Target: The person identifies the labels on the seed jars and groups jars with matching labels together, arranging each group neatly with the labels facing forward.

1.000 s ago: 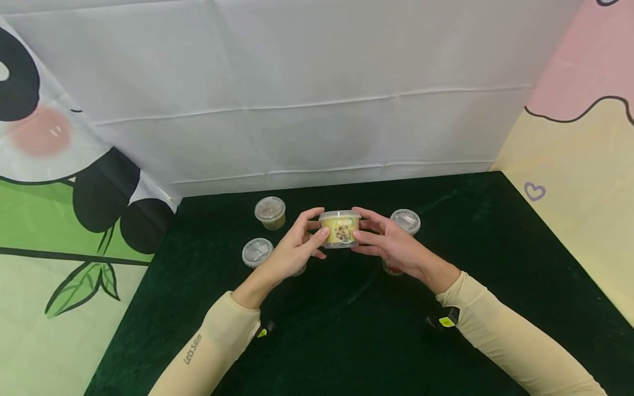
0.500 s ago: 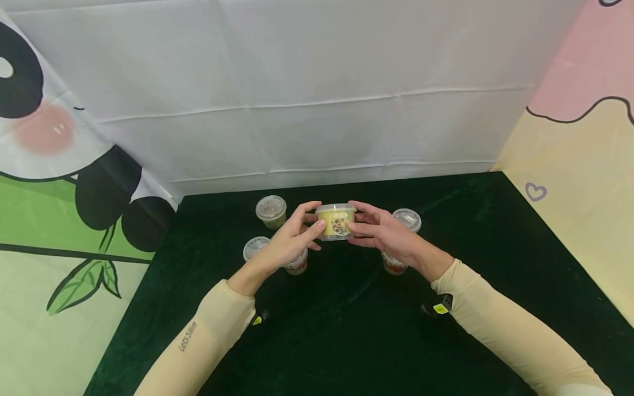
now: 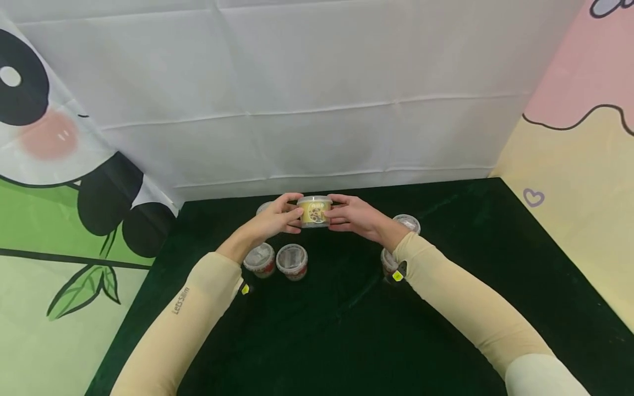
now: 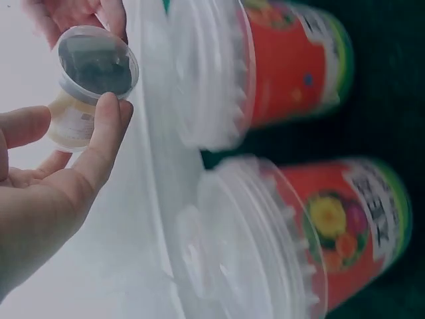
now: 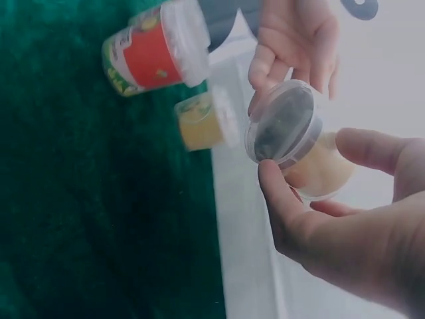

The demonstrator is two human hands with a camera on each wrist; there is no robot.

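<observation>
Near the far edge of the table, a small clear plastic tub (image 3: 315, 212) with a yellow label and a lid is held raised between both hands. My left hand (image 3: 276, 217) grips its left side, and my right hand (image 3: 359, 219) grips its right side, thumbs at the front. In the left wrist view the tub's lid (image 4: 96, 63) is seen from above. Below my left forearm stand two red-labelled lidded tubs (image 3: 260, 258) (image 3: 292, 262), side by side. Another lidded tub (image 3: 264, 207) is mostly hidden behind my left hand; the right wrist view shows its yellow content (image 5: 201, 126).
Two more lidded tubs stand at the right: one (image 3: 408, 222) farther back, one (image 3: 389, 262) nearer and partly covered by my right wrist. A dark green cloth (image 3: 346, 341) covers the table. Behind it rises a white cloth backdrop (image 3: 317, 137), with printed panels on both sides.
Both hands have carried the yellow-labelled tub away from me and to the left. The two red-labelled tubs have come into fuller view, while the back-left tub is now mostly covered.
</observation>
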